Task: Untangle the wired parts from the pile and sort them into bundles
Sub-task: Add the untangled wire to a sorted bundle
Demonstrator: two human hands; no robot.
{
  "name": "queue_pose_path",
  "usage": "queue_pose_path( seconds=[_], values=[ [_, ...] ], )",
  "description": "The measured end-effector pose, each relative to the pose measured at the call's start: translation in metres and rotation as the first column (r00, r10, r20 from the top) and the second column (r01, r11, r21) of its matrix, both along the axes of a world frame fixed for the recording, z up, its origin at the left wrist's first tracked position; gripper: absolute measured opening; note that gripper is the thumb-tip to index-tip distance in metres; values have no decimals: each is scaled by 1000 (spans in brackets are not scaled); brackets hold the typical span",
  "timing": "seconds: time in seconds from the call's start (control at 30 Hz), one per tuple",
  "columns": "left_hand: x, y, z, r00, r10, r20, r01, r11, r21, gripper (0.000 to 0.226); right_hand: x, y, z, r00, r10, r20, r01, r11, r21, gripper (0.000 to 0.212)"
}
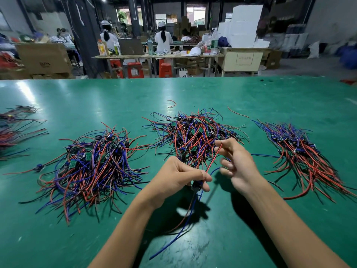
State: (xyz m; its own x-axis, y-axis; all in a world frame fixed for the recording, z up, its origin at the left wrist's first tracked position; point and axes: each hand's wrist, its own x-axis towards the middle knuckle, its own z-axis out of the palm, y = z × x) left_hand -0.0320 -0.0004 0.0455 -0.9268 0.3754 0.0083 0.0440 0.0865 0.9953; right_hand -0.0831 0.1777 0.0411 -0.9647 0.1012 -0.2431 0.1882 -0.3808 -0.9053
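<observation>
A tangled pile [195, 136] of red, blue and black wired parts lies in the middle of the green table [116, 97]. Just in front of it my left hand [181, 175] pinches the small dark body of one wired part [196, 185], whose blue and dark leads hang down toward me. My right hand [234, 161] holds that part's red wire [214, 159] between thumb and forefinger, stretched up from the left hand. A combed bundle [301, 151] lies at the right, with wires running one way. A looser heap [92, 161] lies at the left.
Another heap of wires [15, 128] sits at the far left edge. Stray red wire bits [172, 103] lie beyond the middle pile. Behind the table are benches, red stools [135, 69], cardboard boxes and seated workers.
</observation>
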Motion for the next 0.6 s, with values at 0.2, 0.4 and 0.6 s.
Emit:
queue_pose_path(
  seconds=[0.2,0.4,0.6],
  values=[
    [0,-13,5,993,-101,-61,99,994,-47,28,0,14,5,900,378,216,-278,881,-384,7],
    [-5,-16,0,999,27,-28,-25,998,49,16,-2,6,2,946,324,20,-319,939,-127,20],
    [-11,-15,-3,992,117,40,-121,984,130,19,7,-4,3,829,488,-272,-390,854,344,34]
  ],
)
